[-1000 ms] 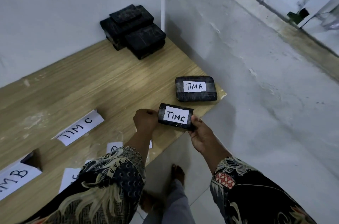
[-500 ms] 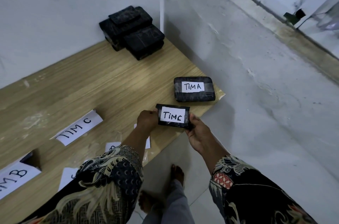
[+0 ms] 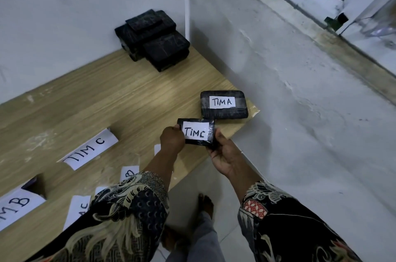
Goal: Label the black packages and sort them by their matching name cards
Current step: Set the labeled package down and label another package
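Observation:
A black package with a white "TIM C" label is held above the wooden table's front edge. My left hand grips its left end and my right hand grips its right end from below. Just behind it lies a black package labelled "TIM A" on the table's right corner. A folded "TIM C" name card stands on the table to the left. A "TIM B" name card stands at the far left. A pile of unlabelled black packages sits in the back corner.
The wooden table meets white walls behind and to the right. Loose paper labels lie near its front edge, partly under my left sleeve. Below the table edge are a tiled floor and a bare foot.
Both hands have carried the "TIM C" package slightly up and to the left, tilting it more level; it now overlaps the near corner of the "TIM A" package in view.

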